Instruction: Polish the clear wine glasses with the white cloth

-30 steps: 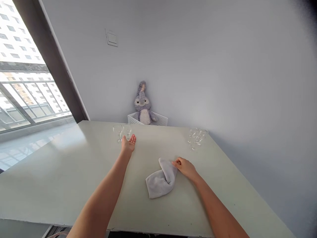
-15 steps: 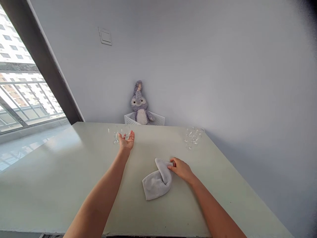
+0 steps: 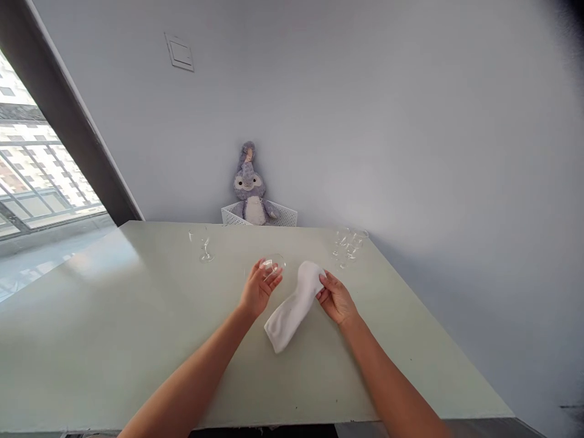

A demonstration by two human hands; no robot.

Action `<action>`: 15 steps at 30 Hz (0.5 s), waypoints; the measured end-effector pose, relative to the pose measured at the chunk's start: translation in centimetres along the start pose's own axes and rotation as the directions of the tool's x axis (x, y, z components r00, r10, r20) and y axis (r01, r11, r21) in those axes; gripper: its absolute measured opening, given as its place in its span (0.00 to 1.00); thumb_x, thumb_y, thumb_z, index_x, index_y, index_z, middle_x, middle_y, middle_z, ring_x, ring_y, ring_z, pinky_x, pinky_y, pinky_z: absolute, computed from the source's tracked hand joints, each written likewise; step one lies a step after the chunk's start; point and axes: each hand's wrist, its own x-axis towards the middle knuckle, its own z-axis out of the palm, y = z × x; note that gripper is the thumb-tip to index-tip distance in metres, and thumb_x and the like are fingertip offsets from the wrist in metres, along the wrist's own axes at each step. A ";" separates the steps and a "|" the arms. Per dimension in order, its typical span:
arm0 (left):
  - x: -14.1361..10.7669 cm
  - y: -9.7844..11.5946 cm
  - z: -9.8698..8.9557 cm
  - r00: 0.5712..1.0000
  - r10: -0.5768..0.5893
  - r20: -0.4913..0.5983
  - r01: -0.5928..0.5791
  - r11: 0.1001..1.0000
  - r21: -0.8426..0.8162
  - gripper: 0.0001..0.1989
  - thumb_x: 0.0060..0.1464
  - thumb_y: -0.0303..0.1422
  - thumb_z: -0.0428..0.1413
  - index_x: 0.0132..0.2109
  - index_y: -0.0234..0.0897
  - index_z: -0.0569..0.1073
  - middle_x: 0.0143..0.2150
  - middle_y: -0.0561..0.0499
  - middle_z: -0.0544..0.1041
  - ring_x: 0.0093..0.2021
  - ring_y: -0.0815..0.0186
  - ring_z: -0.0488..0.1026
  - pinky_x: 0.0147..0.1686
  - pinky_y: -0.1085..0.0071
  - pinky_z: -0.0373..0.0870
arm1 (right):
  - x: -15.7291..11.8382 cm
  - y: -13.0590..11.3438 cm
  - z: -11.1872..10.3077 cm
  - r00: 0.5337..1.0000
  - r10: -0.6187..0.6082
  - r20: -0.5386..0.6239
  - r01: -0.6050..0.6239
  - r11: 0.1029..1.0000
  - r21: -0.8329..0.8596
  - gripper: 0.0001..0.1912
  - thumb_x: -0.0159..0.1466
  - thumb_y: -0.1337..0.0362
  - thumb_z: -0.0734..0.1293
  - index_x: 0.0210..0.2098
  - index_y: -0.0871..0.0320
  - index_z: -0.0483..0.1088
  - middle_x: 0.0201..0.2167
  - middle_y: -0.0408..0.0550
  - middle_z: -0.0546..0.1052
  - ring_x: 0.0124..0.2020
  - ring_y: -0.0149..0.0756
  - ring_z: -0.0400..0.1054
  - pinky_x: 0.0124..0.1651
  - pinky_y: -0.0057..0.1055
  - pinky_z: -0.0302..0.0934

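In the head view, my left hand (image 3: 261,288) is closed around a clear stemmed glass (image 3: 275,264) above the middle of the table. The rim and bowl show over the fingers; the stem is mostly hidden by the hand. My right hand (image 3: 335,297) pinches the upper end of a light grey cloth (image 3: 296,309), whose lower end hangs down toward the left. A small gap separates the glass from the cloth. Another wine glass (image 3: 202,244) stands upright at the back left of the table.
Several clear glasses (image 3: 350,244) stand together at the back right of the pale table (image 3: 137,340). Behind the far edge, a purple plush toy (image 3: 253,194) sits in a white perforated basket (image 3: 287,216) against the wall. A window with a railing is at the left.
My left hand has brought a glass from the back left toward the middle. My right hand has lifted the cloth, which is now stretched longer. The view has shifted slightly.
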 end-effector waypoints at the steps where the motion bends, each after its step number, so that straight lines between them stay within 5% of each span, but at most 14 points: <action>1: -0.5 -0.6 0.1 1.000 -0.002 0.028 0.001 1.000 0.028 0.16 0.49 0.34 0.56 0.46 0.42 0.63 0.41 0.49 0.72 0.45 0.60 0.71 0.44 0.64 0.67 | -0.2 -0.1 0.4 1.000 -0.021 -0.002 0.021 0.995 0.096 0.12 0.51 0.64 0.70 0.34 0.57 0.67 0.28 0.41 0.73 0.25 0.27 0.65 0.28 0.24 0.60; 4: -1.3 -2.0 0.3 0.997 0.000 0.081 -0.007 0.996 0.091 0.18 0.50 0.33 0.55 0.49 0.44 0.62 0.44 0.50 0.71 0.46 0.62 0.71 0.46 0.63 0.65 | -0.9 0.2 1.4 0.995 -0.025 0.092 0.008 0.983 0.181 0.10 0.53 0.64 0.69 0.35 0.58 0.70 0.34 0.45 0.74 0.31 0.28 0.67 0.31 0.24 0.61; 7: -1.5 -2.6 0.4 0.994 0.012 0.110 -0.026 0.991 0.131 0.19 0.50 0.32 0.55 0.49 0.44 0.62 0.47 0.49 0.69 0.43 0.65 0.71 0.44 0.65 0.66 | -1.4 1.0 2.0 0.966 -0.007 0.259 -0.004 0.999 0.043 0.16 0.56 0.61 0.64 0.44 0.58 0.69 0.40 0.50 0.73 0.34 0.32 0.67 0.28 0.25 0.59; 10: -1.5 -2.6 0.3 0.993 0.008 0.120 -0.028 0.985 0.170 0.19 0.50 0.32 0.55 0.49 0.44 0.62 0.46 0.49 0.68 0.40 0.68 0.70 0.43 0.66 0.66 | -1.6 1.8 2.0 0.941 -0.029 0.338 0.119 0.961 -0.250 0.19 0.56 0.67 0.60 0.48 0.57 0.67 0.27 0.45 0.74 0.26 0.29 0.65 0.25 0.25 0.57; 15: -2.1 -2.0 0.4 0.974 -0.120 0.191 0.057 0.951 0.305 0.21 0.48 0.35 0.57 0.50 0.41 0.64 0.39 0.50 0.70 0.37 0.68 0.69 0.40 0.68 0.65 | -2.1 2.4 1.8 0.870 -0.147 0.471 0.463 0.571 -0.678 0.22 0.57 0.71 0.56 0.50 0.53 0.66 0.35 0.45 0.74 0.30 0.30 0.65 0.32 0.27 0.61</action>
